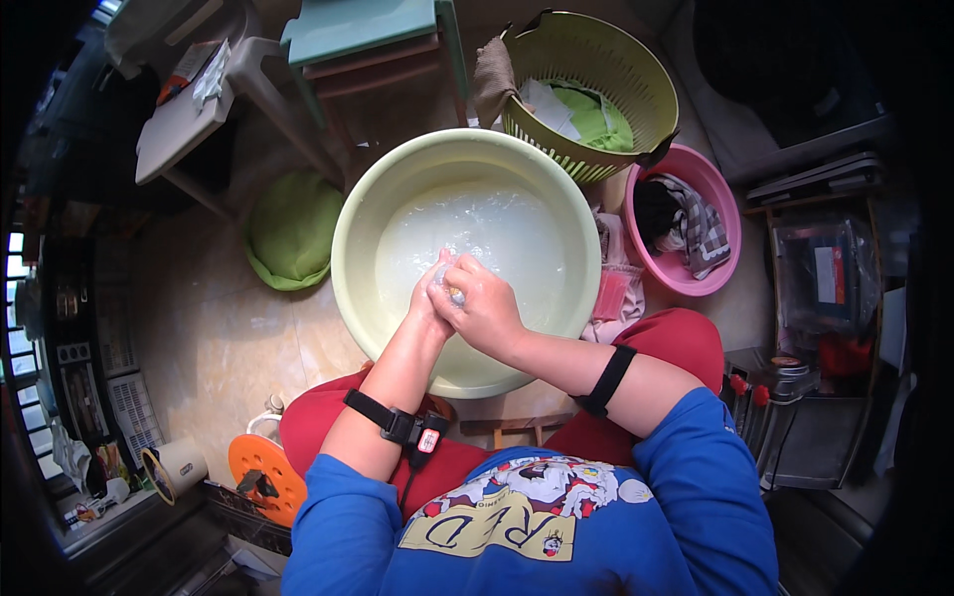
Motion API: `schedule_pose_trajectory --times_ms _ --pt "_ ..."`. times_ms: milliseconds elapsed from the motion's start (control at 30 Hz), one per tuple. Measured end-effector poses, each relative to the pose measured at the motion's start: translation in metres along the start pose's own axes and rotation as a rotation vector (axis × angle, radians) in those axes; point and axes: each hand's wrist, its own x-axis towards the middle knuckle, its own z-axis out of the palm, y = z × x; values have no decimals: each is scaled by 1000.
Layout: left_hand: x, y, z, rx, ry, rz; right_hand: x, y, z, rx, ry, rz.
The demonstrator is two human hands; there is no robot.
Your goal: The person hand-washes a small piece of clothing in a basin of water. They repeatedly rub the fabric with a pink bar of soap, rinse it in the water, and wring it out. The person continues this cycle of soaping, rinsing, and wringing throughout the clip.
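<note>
A large pale-green plastic basin (350, 276) stands before me with soapy-looking water (492, 212) in it. Over its middle my two hands are pressed together. My right hand (481, 302) is curled round a small wet, whitish bunched item (455, 296), which seems to be cloth; most of it is hidden by the fingers. My left hand (430, 302) lies against the same item from the left, its fingers partly covered by the right hand. Both forearms reach in from below, each with a black strap round it.
Behind the basin, an olive laundry basket (659, 82) holds green and white cloth. A pink basin (734, 201) with checked cloth is at right, near pink fabric (633, 294). A green round cushion (291, 231) lies left; stools (361, 33) stand beyond. An orange perforated disc (279, 473) is lower left.
</note>
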Motion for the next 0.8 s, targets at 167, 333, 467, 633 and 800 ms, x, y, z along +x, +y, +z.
schedule_pose_trajectory --times_ms 167,333,467,633,800 --pt "-5 -21 22 34 219 114 21 3 -8 -109 161 329" --pt "-9 -5 17 115 325 147 2 -6 -2 -59 -109 159" --pt "-9 -4 14 108 160 98 19 27 -6 2 -2 338" --pt "-12 15 1 124 227 334 50 57 -34 316 -42 687" --pt "-27 27 -1 268 314 251 49 25 -70 685 -158 515"
